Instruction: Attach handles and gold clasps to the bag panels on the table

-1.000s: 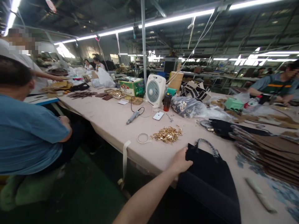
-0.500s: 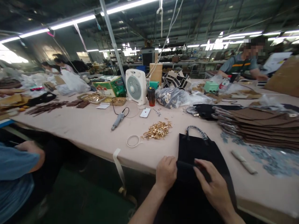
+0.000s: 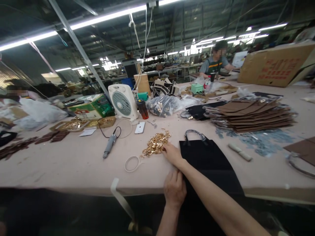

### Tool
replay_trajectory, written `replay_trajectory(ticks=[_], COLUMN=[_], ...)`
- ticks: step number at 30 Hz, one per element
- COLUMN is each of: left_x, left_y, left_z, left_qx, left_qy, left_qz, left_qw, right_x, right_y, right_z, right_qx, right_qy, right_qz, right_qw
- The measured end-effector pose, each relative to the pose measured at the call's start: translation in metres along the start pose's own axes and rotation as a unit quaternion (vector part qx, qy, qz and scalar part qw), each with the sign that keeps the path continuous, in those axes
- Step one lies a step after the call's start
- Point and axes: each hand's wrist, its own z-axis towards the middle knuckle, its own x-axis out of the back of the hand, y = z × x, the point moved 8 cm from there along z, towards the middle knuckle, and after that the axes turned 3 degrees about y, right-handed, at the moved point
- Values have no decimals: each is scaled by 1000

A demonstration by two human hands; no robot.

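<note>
Black bag lies flat at the near edge of the table, its lower part hanging over that edge, its handle towards the far side. Left hand rests at the near edge on the bag's left border, fingers straight and pressed together. Right hand sits just beside the bag's upper left corner, fingertips touching the pile of gold fittings; whether they pinch a piece cannot be told. White tape ring lies near the pile, grey power screwdriver further left. Phone and fan stand beyond. Stack of brown pieces occupies the far right.
</note>
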Motion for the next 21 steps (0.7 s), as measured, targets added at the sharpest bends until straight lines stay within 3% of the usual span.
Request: replay_trajectory(ticks=[10, 14, 18, 21], left_x=[2, 8, 17, 20], left_y=[4, -5, -28, -32], left_z=[2, 7, 12, 15], left_qx=[-2, 70, 211, 258], left_qy=[-15, -32, -7, 32], left_qz=[-7, -99, -271, -399], left_qw=[1000, 992, 939, 879], right_x=[13, 36, 48, 51], right_y=[12, 7, 19, 32], right_z=[-15, -30, -68, -99], right_qx=[29, 61, 41, 7], right_qy=[56, 100, 112, 109], right_qz=[88, 209, 379, 447], right_qw=[994, 971, 918, 888])
